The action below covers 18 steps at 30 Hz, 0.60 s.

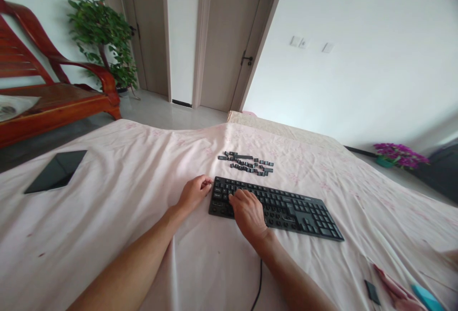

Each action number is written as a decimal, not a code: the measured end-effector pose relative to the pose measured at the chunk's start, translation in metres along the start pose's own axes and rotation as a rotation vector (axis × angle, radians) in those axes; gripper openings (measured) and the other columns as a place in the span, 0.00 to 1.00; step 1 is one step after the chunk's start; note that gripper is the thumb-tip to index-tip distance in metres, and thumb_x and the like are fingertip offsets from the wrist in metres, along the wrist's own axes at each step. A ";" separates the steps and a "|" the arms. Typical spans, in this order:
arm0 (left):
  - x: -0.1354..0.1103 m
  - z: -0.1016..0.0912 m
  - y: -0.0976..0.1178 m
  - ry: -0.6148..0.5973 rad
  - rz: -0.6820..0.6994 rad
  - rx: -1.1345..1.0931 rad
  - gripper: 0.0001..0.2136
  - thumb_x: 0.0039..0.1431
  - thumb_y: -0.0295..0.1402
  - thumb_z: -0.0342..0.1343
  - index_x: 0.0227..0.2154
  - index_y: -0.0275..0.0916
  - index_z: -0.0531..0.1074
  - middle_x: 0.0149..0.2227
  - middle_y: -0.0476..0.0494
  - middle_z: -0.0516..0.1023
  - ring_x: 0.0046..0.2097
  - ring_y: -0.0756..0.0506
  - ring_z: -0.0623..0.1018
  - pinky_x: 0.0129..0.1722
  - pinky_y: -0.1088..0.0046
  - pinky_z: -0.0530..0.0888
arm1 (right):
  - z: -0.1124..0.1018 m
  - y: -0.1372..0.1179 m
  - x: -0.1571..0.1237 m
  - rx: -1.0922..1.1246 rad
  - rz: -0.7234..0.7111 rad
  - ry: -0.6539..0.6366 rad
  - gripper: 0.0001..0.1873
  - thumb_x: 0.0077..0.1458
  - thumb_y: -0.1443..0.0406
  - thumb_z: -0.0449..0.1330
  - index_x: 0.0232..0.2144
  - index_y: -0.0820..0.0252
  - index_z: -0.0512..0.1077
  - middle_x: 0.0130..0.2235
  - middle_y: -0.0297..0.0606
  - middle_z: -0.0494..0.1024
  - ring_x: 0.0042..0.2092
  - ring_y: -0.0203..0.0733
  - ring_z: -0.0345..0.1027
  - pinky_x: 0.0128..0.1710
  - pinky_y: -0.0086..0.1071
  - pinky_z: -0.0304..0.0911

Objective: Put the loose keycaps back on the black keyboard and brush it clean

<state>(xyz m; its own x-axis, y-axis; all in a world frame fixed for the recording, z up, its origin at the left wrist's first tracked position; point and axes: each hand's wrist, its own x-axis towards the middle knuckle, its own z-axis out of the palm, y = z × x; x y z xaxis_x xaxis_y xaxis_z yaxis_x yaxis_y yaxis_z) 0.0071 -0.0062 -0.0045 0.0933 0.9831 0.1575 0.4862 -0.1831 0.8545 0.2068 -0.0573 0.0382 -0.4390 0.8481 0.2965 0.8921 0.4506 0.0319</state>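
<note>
A black computer keyboard [304,211] lies on the pink bedsheet, with several keycaps gone from its lower rows. My right hand [246,208] is over its left part, fingers bent together and pressed down among the keys; whatever they grip is hidden. At the keyboard's left end, my left hand [196,191] is closed, thumb against curled fingers, its fingertips close to the edge. I cannot make out what is between them. Beyond the keyboard, several loose keycaps [246,168] lie in rough rows, among them a long space bar [243,157].
A dark tablet [57,170] lies on the left of the bedsheet [143,253]. A black cable [258,285] runs toward me beneath my right forearm. At lower right are a small dark object [372,292] and a pink cloth [395,289]. A wooden bench [60,96] stands at far left.
</note>
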 end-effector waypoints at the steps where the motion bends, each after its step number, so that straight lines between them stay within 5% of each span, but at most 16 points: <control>1: 0.000 0.000 0.000 -0.001 -0.003 0.002 0.12 0.53 0.31 0.50 0.39 0.40 0.75 0.38 0.46 0.80 0.39 0.48 0.77 0.40 0.76 0.70 | -0.001 -0.001 0.000 -0.010 -0.007 -0.015 0.09 0.60 0.69 0.53 0.29 0.57 0.70 0.32 0.35 0.70 0.35 0.39 0.60 0.36 0.34 0.49; 11: 0.000 0.000 0.001 0.007 -0.001 -0.013 0.11 0.54 0.32 0.50 0.38 0.41 0.74 0.38 0.47 0.80 0.39 0.48 0.77 0.40 0.75 0.70 | -0.021 -0.003 0.002 -0.030 -0.052 -0.126 0.11 0.53 0.75 0.53 0.33 0.58 0.73 0.35 0.39 0.72 0.38 0.41 0.63 0.36 0.32 0.54; 18: 0.002 0.002 0.001 -0.010 -0.027 -0.040 0.11 0.54 0.31 0.49 0.38 0.40 0.74 0.36 0.46 0.79 0.36 0.49 0.77 0.37 0.76 0.70 | -0.016 0.046 0.066 0.078 0.115 0.067 0.13 0.61 0.65 0.51 0.39 0.52 0.76 0.37 0.36 0.76 0.42 0.38 0.65 0.42 0.29 0.55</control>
<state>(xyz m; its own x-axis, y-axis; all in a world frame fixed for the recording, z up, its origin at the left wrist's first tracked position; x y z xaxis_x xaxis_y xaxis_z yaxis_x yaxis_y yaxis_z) 0.0099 -0.0048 -0.0047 0.0892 0.9876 0.1292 0.4535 -0.1557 0.8775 0.2206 0.0153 0.0750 -0.3244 0.8761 0.3568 0.9239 0.3744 -0.0792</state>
